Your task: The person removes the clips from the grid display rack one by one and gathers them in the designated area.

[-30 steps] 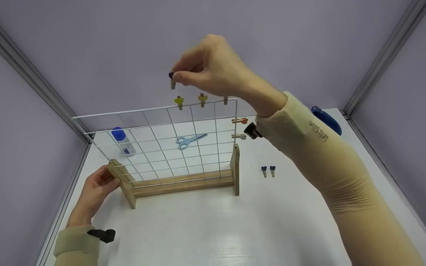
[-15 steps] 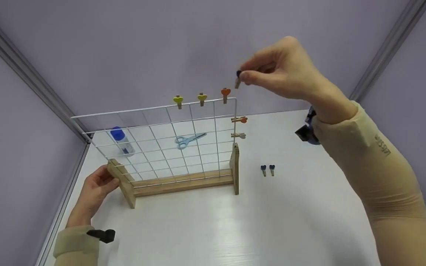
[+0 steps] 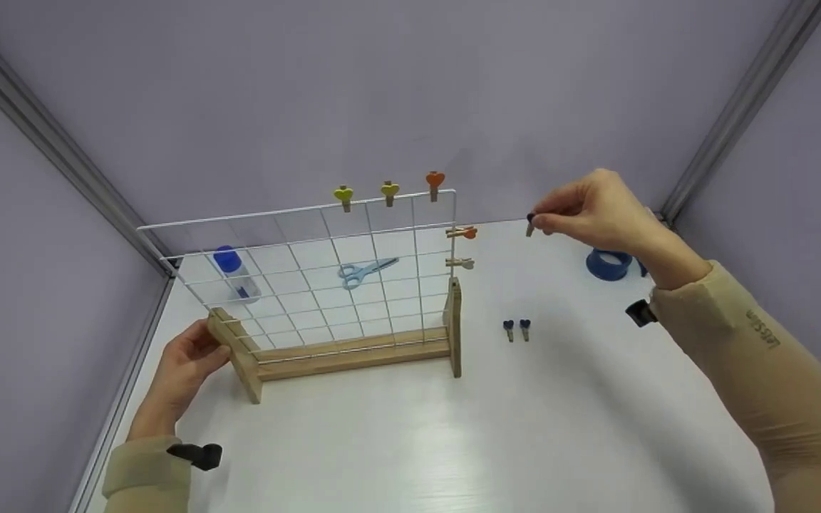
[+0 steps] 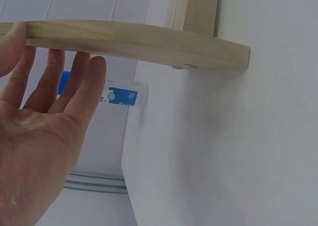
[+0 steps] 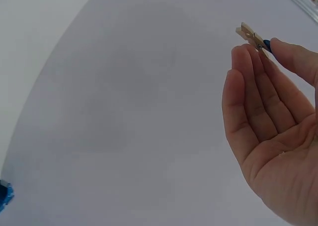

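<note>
Between thumb and fingertips, my right hand [image 3: 592, 214] pinches a small wooden clothespin [image 5: 252, 36] with a dark blue heart, held up right of the rack. My left hand [image 3: 184, 367] grips the left wooden end [image 4: 124, 39] of the rack, thumb on one face and fingers on the other. A white wire grid [image 3: 296, 285] stands in this wooden base. Clipped along its top edge are two yellow-heart clothespins [image 3: 390, 191] and an orange-heart clothespin [image 3: 435, 184]. On the right edge sit another orange-heart clothespin [image 3: 465, 232] and a pale-heart clothespin [image 3: 462, 263].
Two blue-heart clothespins [image 3: 517, 329] lie on the white table [image 3: 382, 442] right of the rack. Behind the grid are light blue scissors [image 3: 366, 271] and a blue-capped bottle [image 3: 237, 272]. A blue tape roll [image 3: 606, 264] lies at the back right, near the walls.
My right hand has moved right and down, away from above the grid, still pinching the blue-heart clothespin. The tape roll has come into fuller view. My left hand stays on the rack.
</note>
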A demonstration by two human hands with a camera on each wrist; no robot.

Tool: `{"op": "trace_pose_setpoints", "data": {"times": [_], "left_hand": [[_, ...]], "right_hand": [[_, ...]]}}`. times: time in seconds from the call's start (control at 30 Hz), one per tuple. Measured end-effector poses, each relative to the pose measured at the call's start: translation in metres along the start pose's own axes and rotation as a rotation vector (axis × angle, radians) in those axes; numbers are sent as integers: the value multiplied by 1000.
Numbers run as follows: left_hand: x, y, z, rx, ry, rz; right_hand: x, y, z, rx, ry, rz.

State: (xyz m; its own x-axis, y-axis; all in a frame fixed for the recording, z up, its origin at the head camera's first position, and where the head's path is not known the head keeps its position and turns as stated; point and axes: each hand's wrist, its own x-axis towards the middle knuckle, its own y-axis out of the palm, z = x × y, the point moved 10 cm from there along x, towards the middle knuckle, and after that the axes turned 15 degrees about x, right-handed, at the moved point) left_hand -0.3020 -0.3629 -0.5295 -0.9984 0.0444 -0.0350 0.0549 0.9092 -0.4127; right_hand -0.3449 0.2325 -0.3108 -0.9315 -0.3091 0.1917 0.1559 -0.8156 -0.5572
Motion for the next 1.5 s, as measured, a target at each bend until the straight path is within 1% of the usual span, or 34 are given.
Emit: {"op": "trace_pose_setpoints", "data": {"times": [0.13,0.43,0.63,0.73,0.9,1.1,1.3,1.5], "left_hand": [[0,1,1,8,6,7],[0,0,1,-2,6,1],[0,0,1,-2,-2,-4],[0,0,1,1,-5,-1],[0,0,2,6,-3,6],[1,0,3,2,-5,9],[2,1,3,-17,-13,3],[2,0,2,-12,-7,-2]], "right_hand": [[-8,9,-43,-19,59,46],[-27,42,-140,-25,297,186],[-43,70,-192,11,441,302],[-50,80,-214,40,512,330],[-58,90,-240,69,598,320],[-61,97,-256,66,657,266],[-63,99,-267,60,675,199],[-64,101,-269,62,668,179]]}}
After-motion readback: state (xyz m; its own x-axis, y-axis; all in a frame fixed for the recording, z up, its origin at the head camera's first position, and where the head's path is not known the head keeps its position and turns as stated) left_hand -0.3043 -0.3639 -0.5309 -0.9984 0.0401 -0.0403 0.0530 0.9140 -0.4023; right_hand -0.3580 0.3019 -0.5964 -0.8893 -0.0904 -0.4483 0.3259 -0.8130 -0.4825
